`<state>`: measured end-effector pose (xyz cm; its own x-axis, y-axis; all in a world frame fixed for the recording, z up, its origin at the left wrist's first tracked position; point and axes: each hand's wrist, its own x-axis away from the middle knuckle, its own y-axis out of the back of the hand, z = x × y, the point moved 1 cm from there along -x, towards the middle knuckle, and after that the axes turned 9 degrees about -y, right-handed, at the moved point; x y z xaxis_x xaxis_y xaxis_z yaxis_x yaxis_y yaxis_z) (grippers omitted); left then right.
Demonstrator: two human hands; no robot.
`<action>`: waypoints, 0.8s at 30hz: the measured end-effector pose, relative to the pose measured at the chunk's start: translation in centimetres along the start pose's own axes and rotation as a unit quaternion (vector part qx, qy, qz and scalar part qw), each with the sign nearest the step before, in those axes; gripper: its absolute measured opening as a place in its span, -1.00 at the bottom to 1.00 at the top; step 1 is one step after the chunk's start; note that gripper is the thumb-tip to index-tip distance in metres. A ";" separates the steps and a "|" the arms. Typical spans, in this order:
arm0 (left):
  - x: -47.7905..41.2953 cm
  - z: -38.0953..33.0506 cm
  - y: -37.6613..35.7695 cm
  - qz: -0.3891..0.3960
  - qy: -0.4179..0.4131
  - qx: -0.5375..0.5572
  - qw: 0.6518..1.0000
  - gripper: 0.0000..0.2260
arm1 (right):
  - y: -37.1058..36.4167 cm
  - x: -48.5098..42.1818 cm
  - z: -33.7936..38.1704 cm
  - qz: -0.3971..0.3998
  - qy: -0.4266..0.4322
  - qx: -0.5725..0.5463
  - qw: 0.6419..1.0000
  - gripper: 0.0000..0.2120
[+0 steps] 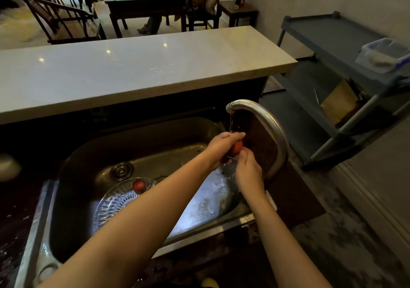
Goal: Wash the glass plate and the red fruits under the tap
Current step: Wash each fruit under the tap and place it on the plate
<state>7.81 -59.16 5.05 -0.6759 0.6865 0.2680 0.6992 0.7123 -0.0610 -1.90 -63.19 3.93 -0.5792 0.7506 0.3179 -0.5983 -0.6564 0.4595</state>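
Both hands meet beneath the spout, at the right end of the sink. Left hand (224, 145): fingers curled over a red fruit (237, 147) from above, wrapping its top. Right hand (248, 172): comes up from below, fingertips bent against the fruit's underside. The fruit is held between the two and only a small patch of it shows, orange-red, smooth and rounded. A thin stream of water (231, 123) falls from the curved metal tap (266, 119) onto the left hand's knuckles, just above the fruit. Droplets and splashes show under the hands.

Glass plate (115, 201): lies on the floor of the steel sink (155, 136), on the left and near side of the basin, its right part hidden by the left forearm. It is clear glass with a pressed pattern of radial ribs and dots, and it catches light along the rim. Second red fruit (139, 185): rests on the plate near its far edge; it is small and round, a darker red than the first, with a pale highlight. A round drain (121, 171) sits just beyond the plate. The basin floor to the right of the plate shows a bright reflection.

Surroundings: a pale worktop (133, 65) runs behind the sink. A grey-blue trolley (332, 34) stands to the right, with a clear plastic box (381, 54) on its top shelf. Dark wooden chairs (55, 14) stand in the room beyond.
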 end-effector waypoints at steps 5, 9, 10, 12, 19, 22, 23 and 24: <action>-0.9 -0.4 0.0 -0.023 0.019 0.068 0.997 -0.76 | -0.7 1.0 -2.4 -0.022 -0.014 0.268 0.963 -0.74; -1.4 -0.5 -0.1 -0.004 0.019 0.096 0.995 -0.83 | -0.7 1.4 -3.5 -0.029 -0.025 0.148 0.988 -0.82; -1.5 -0.4 0.0 0.004 0.017 0.100 0.995 -0.84 | -0.7 1.4 -3.7 -0.027 -0.029 0.138 0.990 -0.83; -1.6 -0.2 0.1 0.019 0.014 0.118 0.993 -0.86 | -0.7 1.5 -3.7 -0.030 -0.030 0.142 0.989 -0.80; -1.4 0.1 0.4 0.023 0.012 0.145 0.989 -0.87 | -0.7 2.5 -3.8 -0.088 0.059 0.283 0.953 -0.72; -1.3 0.2 0.5 0.034 -0.007 0.124 0.992 -0.86 | -0.8 2.9 -3.9 -0.089 0.069 0.283 0.953 -0.72; -1.2 0.3 0.6 0.033 -0.010 0.116 0.993 -0.85 | -0.8 3.0 -4.0 -0.089 0.073 0.282 0.952 -0.72; -1.2 0.2 0.6 0.031 -0.014 0.110 0.993 -0.87 | -0.8 3.1 -4.1 -0.089 0.076 0.282 0.952 -0.72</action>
<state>9.00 -59.54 4.52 -0.6409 0.7320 0.2312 0.6741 0.6807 -0.2866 -5.45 -60.68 1.18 -0.5953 0.7985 0.0897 -0.3272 -0.3428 0.8806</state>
